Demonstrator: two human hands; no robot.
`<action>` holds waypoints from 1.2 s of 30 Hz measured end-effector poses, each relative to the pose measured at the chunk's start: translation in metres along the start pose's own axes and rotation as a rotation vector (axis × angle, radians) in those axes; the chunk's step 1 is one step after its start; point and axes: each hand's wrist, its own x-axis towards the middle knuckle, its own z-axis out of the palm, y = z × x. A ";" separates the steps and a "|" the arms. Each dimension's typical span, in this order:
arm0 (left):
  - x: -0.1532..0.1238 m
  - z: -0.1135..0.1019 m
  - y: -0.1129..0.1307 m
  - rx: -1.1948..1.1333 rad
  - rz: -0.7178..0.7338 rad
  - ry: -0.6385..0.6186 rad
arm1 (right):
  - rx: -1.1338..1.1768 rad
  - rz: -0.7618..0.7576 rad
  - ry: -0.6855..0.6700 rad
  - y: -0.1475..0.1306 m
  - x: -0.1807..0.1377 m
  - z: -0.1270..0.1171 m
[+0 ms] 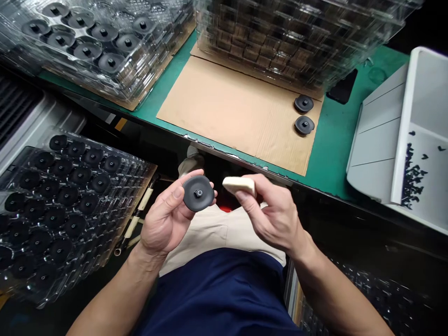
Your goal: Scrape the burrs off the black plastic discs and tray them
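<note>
In my left hand (168, 214) is a round black plastic disc (192, 198) with a small raised stud at its middle, gripped by the edge between thumb and fingers, stud side facing me. My right hand (275, 210) pinches a flat cream-coloured block (238, 184), like a pad or sponge; its exact kind does not show. The block is a short way to the right of the disc, not touching it. Two similar black discs, one (304, 103) behind the other (304, 125), lie on a cardboard sheet (231, 112) on the bench.
Stacked clear trays (105, 70) of black discs stand at the back left. Another tray stack (66, 196) is lower left. Tall clear trays (273, 51) rise behind the cardboard. On the right, a grey bin (380, 126) holds small black pieces (413, 175). A dark flat object (343, 87) lies nearby.
</note>
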 end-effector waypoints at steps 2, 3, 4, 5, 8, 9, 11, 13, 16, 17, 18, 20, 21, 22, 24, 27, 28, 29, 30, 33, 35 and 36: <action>0.001 0.001 -0.002 0.008 -0.001 0.011 | -0.011 -0.023 -0.122 -0.003 -0.003 0.002; 0.001 0.002 -0.002 0.011 -0.007 0.012 | -0.031 -0.035 -0.176 -0.004 -0.005 0.003; 0.001 0.003 -0.003 0.015 -0.014 0.011 | -0.064 -0.043 -0.211 -0.005 -0.006 0.004; 0.001 0.003 -0.004 0.017 -0.021 0.010 | -0.104 -0.047 -0.221 -0.006 -0.006 0.005; 0.001 0.004 -0.006 0.019 -0.024 0.020 | -0.221 -0.044 -0.151 -0.009 -0.006 0.007; 0.000 0.004 -0.006 0.016 -0.019 0.025 | -0.239 -0.047 -0.140 -0.010 -0.005 0.007; 0.000 0.003 -0.007 0.012 -0.019 0.022 | -0.235 -0.080 -0.174 -0.012 -0.004 0.007; 0.000 0.002 -0.007 0.012 -0.025 0.012 | -0.241 -0.116 -0.223 -0.014 -0.002 0.006; 0.001 0.001 -0.009 0.013 -0.036 0.010 | -0.339 -0.114 -0.171 -0.015 0.001 0.004; 0.001 0.000 -0.009 0.013 -0.039 0.013 | -0.356 -0.114 -0.170 -0.014 0.001 0.004; 0.002 0.000 -0.010 0.014 -0.045 0.016 | -0.354 -0.125 -0.188 -0.014 0.002 0.004; 0.002 -0.001 -0.011 0.019 -0.060 0.015 | -0.337 -0.159 -0.250 -0.013 0.004 0.003; 0.002 -0.002 -0.011 0.025 -0.065 0.008 | -0.350 -0.168 -0.257 -0.013 0.005 0.003; 0.002 -0.002 -0.011 0.033 -0.071 -0.002 | -0.384 -0.165 -0.238 -0.012 0.006 0.002; 0.002 -0.002 -0.011 0.051 -0.076 -0.015 | -0.472 -0.147 -0.176 -0.012 0.009 0.002; 0.002 -0.001 -0.011 0.052 -0.059 0.019 | -0.472 -0.150 -0.195 -0.014 0.009 0.001; 0.002 -0.001 -0.011 0.044 -0.049 0.045 | -0.449 -0.154 -0.232 -0.016 0.009 0.001; 0.002 -0.001 -0.011 0.034 -0.038 0.072 | -0.432 -0.154 -0.263 -0.018 0.008 0.001; 0.002 -0.001 -0.011 0.025 -0.030 0.094 | -0.429 -0.149 -0.282 -0.020 0.007 0.001; 0.003 -0.001 -0.011 0.022 -0.041 0.087 | -0.504 -0.125 -0.240 -0.024 0.008 0.003; 0.004 -0.002 -0.009 0.028 -0.078 0.030 | -0.553 -0.142 -0.192 -0.024 0.010 0.005; 0.004 -0.001 -0.009 0.029 -0.099 0.001 | -0.568 -0.166 -0.182 -0.024 0.011 0.006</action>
